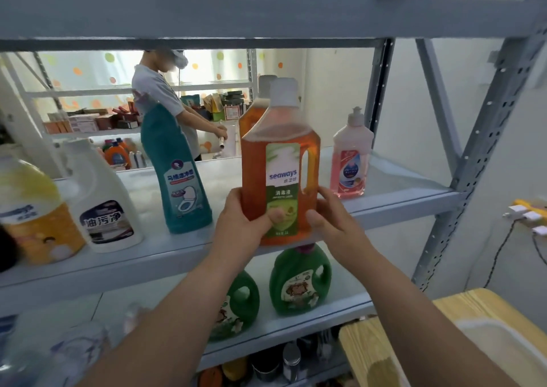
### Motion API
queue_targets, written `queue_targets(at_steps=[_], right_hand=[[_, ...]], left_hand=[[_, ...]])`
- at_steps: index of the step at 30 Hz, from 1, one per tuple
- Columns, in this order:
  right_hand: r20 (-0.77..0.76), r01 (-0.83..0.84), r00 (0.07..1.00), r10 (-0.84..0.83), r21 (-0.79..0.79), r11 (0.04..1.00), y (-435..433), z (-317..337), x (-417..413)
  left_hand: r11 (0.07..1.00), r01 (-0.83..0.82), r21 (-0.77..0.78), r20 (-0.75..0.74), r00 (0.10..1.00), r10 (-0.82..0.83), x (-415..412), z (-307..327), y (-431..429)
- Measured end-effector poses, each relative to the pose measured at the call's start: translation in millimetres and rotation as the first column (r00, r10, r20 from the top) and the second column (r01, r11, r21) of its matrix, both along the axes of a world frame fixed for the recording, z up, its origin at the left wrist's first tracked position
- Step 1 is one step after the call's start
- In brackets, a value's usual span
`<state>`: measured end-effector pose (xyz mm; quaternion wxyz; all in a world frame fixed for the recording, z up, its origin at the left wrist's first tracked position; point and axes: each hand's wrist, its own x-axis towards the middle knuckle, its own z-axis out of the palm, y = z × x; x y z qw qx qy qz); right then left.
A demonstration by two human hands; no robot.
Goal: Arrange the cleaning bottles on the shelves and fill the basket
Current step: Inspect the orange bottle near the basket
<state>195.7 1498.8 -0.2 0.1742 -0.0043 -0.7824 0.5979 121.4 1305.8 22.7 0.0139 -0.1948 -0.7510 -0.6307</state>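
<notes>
Both hands grip the orange bottle (279, 161) low on its sides — left hand (247, 219) w/ thumb pressed on the green label, right hand (331, 220) wrapped under the handle. Bottle upright, at the front edge of the middle shelf (384, 209). Teal bottle (177, 176) to its left, pink bottle (352, 155) right — a second orange bottle (251, 114) just behind.

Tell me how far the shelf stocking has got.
Done: the middle shelf already carries a teal toilet cleaner, a white degreaser jug, a pink dish soap bottle and another orange bottle behind; two green jugs stand below. In hand: left hand and right hand grip the orange Seaways bottle at the shelf edge. Left: setting it down; no basket is clearly visible.
</notes>
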Motion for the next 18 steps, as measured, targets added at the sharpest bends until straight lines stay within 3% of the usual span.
queue_targets(at_steps=[4, 7, 13, 18], right_hand=[[-0.011, -0.078, 0.997, 0.078, -0.257, 0.963, -25.3, -5.6, 29.6], [-0.022, -0.087, 0.996, 0.085, -0.41, 0.908, -44.2, -35.5, 57.7], [0.079, 0.026, 0.997, 0.008, -0.425, 0.905, -96.7, -98.2, 133.1], [0.15, -0.052, 0.982, 0.116, -0.378, 0.924, -137.8, -128.4, 187.0]], left_hand=[[0.975, 0.15, 0.164, 0.143, 0.974, -0.174, 52.0, -10.5, -23.6], [0.976, 0.161, 0.148, 0.188, 0.964, -0.187, 85.5, -33.6, -40.2], [0.993, 0.102, -0.058, 0.187, 0.978, -0.089, 132.0, -83.2, -65.4], [0.991, 0.122, -0.058, 0.388, 0.917, -0.091, 155.5, -123.4, -83.9]])
